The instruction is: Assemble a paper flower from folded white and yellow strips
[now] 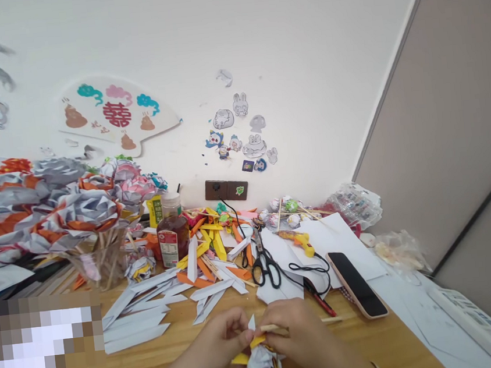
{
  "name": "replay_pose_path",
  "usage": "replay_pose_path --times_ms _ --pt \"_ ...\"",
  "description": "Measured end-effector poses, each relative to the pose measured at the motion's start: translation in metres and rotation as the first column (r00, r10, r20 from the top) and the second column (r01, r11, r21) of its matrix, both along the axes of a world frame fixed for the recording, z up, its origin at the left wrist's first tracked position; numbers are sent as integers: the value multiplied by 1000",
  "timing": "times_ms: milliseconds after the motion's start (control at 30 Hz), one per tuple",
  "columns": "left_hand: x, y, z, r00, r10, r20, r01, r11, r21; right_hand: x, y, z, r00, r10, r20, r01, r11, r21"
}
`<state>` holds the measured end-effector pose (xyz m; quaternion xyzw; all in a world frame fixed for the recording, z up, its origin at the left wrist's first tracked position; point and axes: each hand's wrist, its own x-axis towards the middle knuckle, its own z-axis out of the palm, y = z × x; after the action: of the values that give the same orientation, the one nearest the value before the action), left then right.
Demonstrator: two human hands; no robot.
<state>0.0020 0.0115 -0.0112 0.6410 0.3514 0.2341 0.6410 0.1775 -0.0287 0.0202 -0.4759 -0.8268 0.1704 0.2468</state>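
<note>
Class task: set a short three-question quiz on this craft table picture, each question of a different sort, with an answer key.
1. True or false: the scissors lie closed on top of the phone.
2. Multiple choice: What do the left hand and right hand grip together? A) a glue gun B) a half-built paper flower on a wooden stick C) a jar
3. Fill in: the white folded strips lie on the table to the ___ of the hands.

Key: 1. False; the scissors lie on paper, apart from the phone. 2. B. 3. Left.
</note>
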Motion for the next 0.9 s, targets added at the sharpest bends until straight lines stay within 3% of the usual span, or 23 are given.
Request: replay_pose_path --times_ms 100,300,533,700,900 --pt "0 -2 2 1000 22 -10 -22 1000 -20 2 -1 0 999 44 -2 -44 999 17" --pt "3 -2 8 995 97 -33 -94 994 62 7 -6 3 982 190 -18 -187 978 96" --pt "4 -1 7 993 118 -23 -115 988 104 2 -12 12 994 102 38 -103 994 30" --pt "6 -1 3 988 156 -5 -154 980 127 0 -12 10 993 121 -12 -121 993 -4" --pt "7 0 -2 986 166 17 -167 980 103 -2 -12 4 999 53 -13 -53 998 -20"
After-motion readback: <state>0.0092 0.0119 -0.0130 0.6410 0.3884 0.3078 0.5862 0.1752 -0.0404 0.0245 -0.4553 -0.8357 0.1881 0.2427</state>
